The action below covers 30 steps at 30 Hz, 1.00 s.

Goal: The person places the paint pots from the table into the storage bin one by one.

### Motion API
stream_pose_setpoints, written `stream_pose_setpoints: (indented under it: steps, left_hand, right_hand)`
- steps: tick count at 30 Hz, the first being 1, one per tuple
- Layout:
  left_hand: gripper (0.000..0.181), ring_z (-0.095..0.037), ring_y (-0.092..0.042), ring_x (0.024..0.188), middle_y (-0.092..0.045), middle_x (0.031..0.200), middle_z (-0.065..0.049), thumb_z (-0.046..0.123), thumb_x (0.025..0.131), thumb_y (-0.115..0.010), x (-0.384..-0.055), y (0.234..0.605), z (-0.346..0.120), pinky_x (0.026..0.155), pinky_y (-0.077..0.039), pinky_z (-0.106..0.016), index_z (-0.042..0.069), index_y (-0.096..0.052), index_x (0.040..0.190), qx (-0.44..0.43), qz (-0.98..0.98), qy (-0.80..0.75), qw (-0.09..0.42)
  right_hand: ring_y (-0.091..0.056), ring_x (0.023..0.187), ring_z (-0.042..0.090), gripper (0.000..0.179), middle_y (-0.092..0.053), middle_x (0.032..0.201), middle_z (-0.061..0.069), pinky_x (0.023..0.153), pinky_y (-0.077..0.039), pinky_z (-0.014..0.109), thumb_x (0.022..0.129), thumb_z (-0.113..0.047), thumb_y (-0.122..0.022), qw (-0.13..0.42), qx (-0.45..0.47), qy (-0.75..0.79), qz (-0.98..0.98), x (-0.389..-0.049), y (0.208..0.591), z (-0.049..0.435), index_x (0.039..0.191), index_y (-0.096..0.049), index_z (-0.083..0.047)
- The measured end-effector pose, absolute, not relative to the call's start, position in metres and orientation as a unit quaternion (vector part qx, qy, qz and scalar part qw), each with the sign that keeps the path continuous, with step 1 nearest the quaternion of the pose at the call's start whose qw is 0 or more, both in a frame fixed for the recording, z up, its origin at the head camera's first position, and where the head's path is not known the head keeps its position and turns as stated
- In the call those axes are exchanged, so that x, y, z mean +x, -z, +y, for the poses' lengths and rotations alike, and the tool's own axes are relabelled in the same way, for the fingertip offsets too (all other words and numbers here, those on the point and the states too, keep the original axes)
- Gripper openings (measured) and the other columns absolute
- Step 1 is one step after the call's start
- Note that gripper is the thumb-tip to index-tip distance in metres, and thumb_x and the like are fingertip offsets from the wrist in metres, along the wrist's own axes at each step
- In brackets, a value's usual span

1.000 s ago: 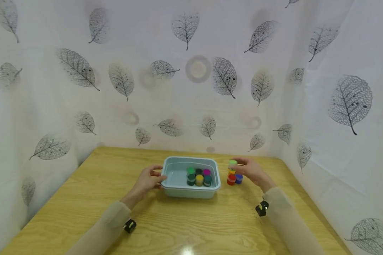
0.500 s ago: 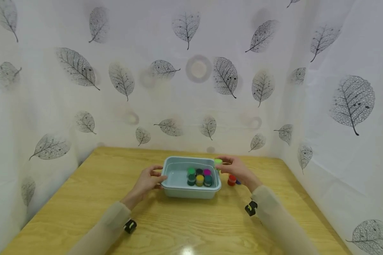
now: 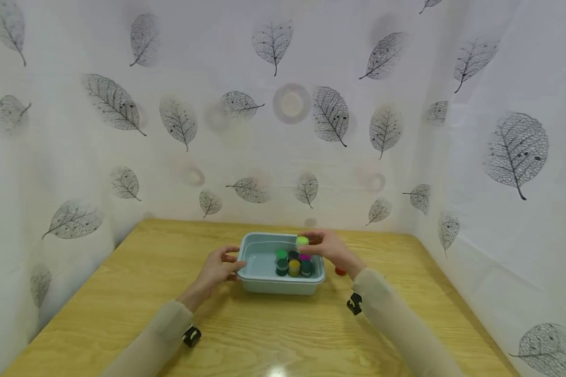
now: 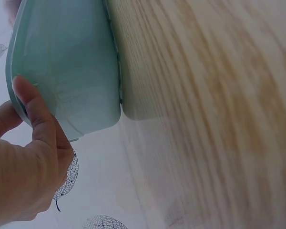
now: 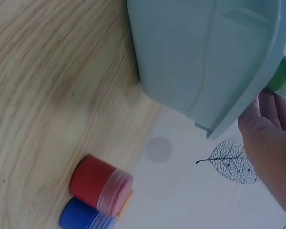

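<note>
Right-hand grip (image 3: 328,245) holding light green jar (image 3: 302,242) over tub (image 3: 278,286)

Thumb and fingers are pinching the jar, parting only as far as its width, and it is hanging above the tub's right end; whether it is touching anything below is hard to tell. Six jars are crowding that half: mid-green (image 3: 281,254), black (image 3: 293,255), magenta (image 3: 304,257), dark green (image 3: 282,267), yellow (image 3: 294,268) and teal (image 3: 306,268). Left-hand grip (image 3: 219,266) is pinching the tub's left rim. Beyond the right end, a red jar (image 5: 100,183) and a blue jar (image 5: 83,214) are standing close together on the worktop (image 3: 273,335), with an orange sliver (image 5: 126,205) showing behind. In the head view, the right hand is covering most of the red jar; from the right wrist, the tub's rim is partly blocking the held jar. Leaf-printed curtain (image 3: 264,149) is hanging behind.
</note>
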<state>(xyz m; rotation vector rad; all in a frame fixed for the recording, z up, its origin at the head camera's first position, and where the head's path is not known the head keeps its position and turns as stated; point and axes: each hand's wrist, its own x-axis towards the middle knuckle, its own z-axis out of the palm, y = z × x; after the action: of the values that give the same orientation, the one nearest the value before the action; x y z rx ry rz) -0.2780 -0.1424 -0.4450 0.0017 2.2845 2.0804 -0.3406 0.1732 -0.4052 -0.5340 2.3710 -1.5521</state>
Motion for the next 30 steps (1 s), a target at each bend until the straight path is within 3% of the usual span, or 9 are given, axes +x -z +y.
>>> stream_pose_setpoints:
  steps: [13,24,30]
  left_hand:
    - [0.049,-0.018,-0.065,0.071,-0.056,0.106,-0.017,0.002,0.089,-0.070,-0.277,0.442,-0.144,0.066,-0.062,-0.035,-0.001,-0.051,0.134,-0.009,0.736,-0.677,0.030]
    - [0.049,-0.018,-0.064,0.069,-0.055,0.102,-0.015,0.001,0.089,-0.069,-0.278,0.443,-0.144,0.060,-0.060,-0.029,-0.002,-0.050,0.134,-0.005,0.735,-0.677,0.030]
    - [0.049,-0.019,-0.065,0.070,-0.057,0.103,-0.016,0.002,0.089,-0.070,-0.278,0.443,-0.142,0.064,-0.062,-0.034,-0.002,-0.051,0.134,-0.005,0.738,-0.674,0.030]
  right_hand:
    - [-0.063,0.102,0.017,0.051,-0.068,0.117,0.009,0.091,-0.057,0.035,0.085,-0.018,-0.077,0.166,-0.214,0.534,0.801,-0.346,0.407,0.137,0.130,-0.059,-0.002]
    - [-0.063,0.102,0.019,0.042,-0.067,0.121,0.008,0.091,-0.056,0.034,0.084,-0.022,-0.079,0.137,-0.222,0.477,0.839,-0.351,0.415,0.121,0.122,-0.068,-0.010]
    - [-0.064,0.104,0.019,0.044,-0.068,0.120,0.008,0.093,-0.055,0.036,0.083,-0.020,-0.079,0.128,-0.227,0.445,0.857,-0.351,0.418,0.112,0.124,-0.067,-0.007]
